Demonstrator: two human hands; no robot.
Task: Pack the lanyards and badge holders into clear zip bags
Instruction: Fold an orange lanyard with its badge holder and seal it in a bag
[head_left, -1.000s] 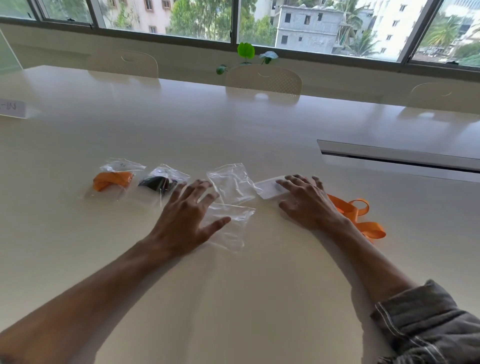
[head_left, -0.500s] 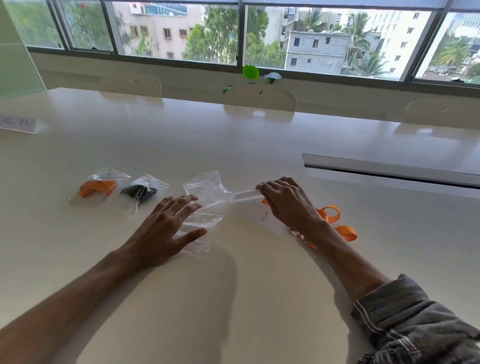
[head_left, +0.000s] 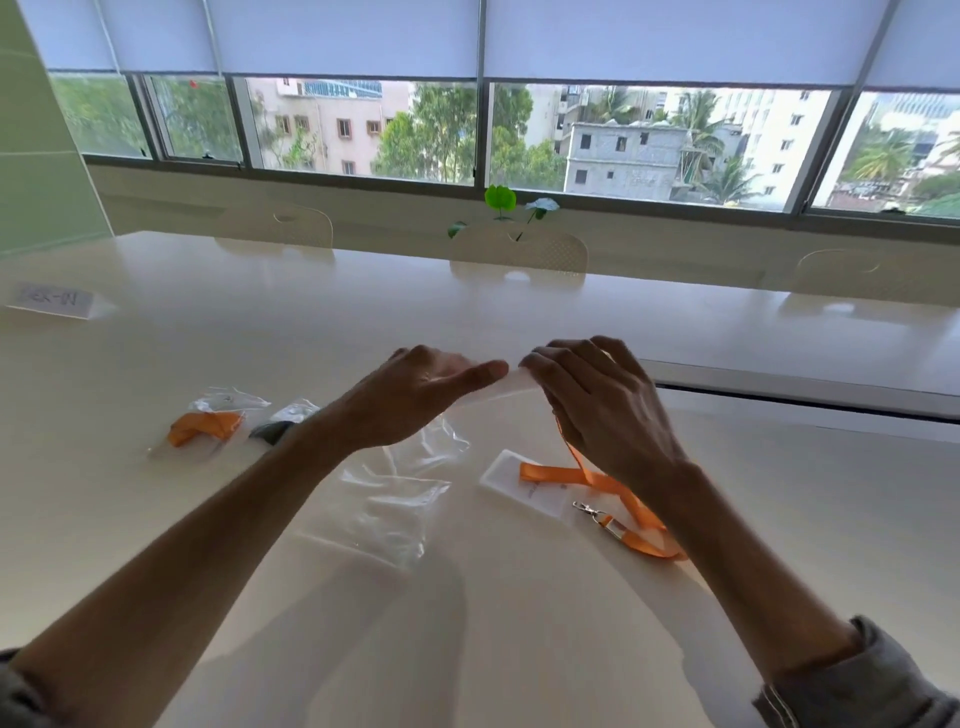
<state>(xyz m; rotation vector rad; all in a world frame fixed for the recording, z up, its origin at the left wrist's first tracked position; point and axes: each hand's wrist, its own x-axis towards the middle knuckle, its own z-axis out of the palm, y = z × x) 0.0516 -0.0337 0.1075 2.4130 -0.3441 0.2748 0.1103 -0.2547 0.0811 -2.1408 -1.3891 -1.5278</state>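
Both hands are raised above the table. My left hand (head_left: 415, 395) and my right hand (head_left: 608, 410) pinch the ends of a translucent plastic piece (head_left: 511, 383); whether it is a bag or a badge holder I cannot tell. An orange lanyard (head_left: 597, 480) runs from under my right hand down to the table, ending in a metal clip (head_left: 586, 509). It lies across a white badge holder (head_left: 506, 480). Two empty clear zip bags (head_left: 400, 499) lie crumpled below my left hand. At the left sit a bag with an orange lanyard (head_left: 205, 423) and a bag with a dark lanyard (head_left: 278, 423).
The cream table (head_left: 467, 623) stretches wide, with a long slot (head_left: 779, 395) at the right. A name card (head_left: 52, 300) stands at the far left. Cream chairs (head_left: 519, 254) and a small green plant (head_left: 501, 200) are beyond the far edge, under the windows.
Both hands rose off the table and met over its middle with the plastic piece between them. The orange lanyard and badge holder now lie uncovered. The head tilted up.
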